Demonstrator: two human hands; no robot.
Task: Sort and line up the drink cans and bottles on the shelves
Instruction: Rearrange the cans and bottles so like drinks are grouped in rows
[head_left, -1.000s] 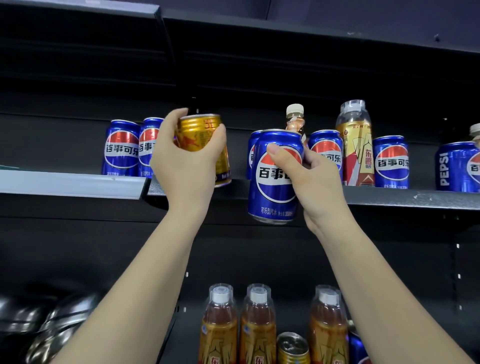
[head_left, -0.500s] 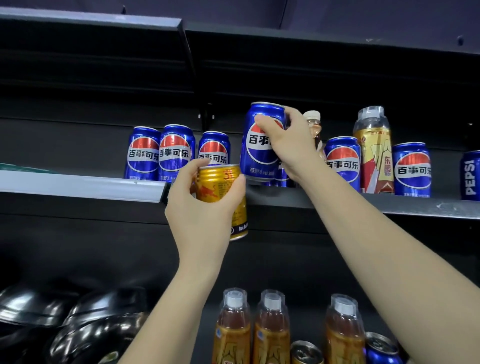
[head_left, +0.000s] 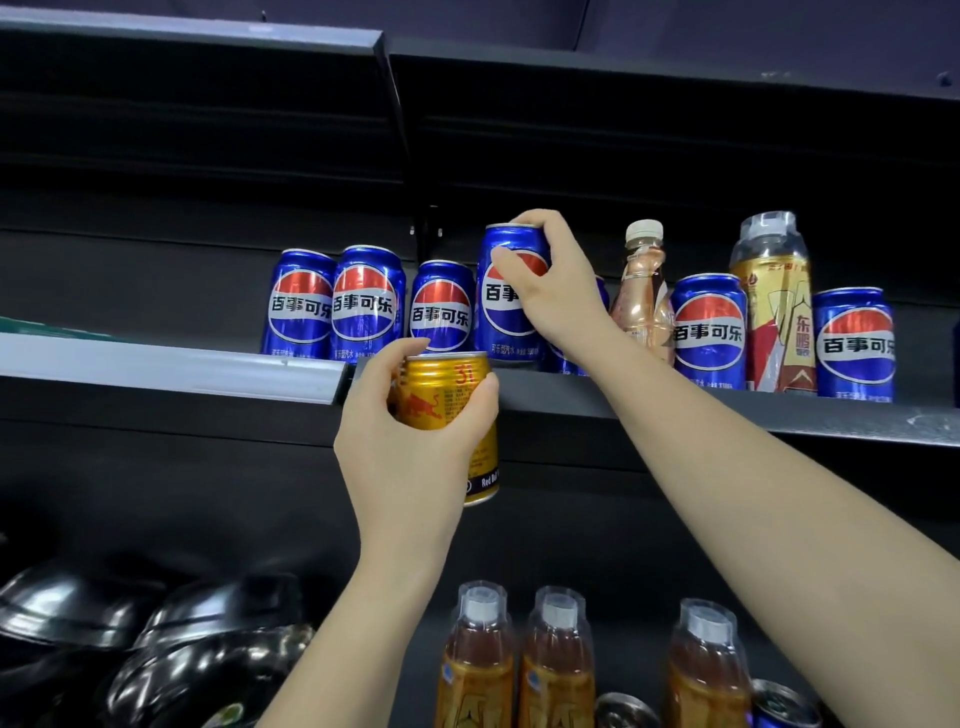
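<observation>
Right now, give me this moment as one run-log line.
left hand: holds gold can below shelf edge | right hand: grips blue can on shelf beside blue row | gold can: not shelved

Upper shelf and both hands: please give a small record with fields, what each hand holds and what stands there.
left hand: grips gold can, in front of the shelf edge
right hand: grips blue can from its top, at the upper shelf
blue cans left of it: three, upright
right of it: small bottle, blue cans, gold-label bottle
</observation>
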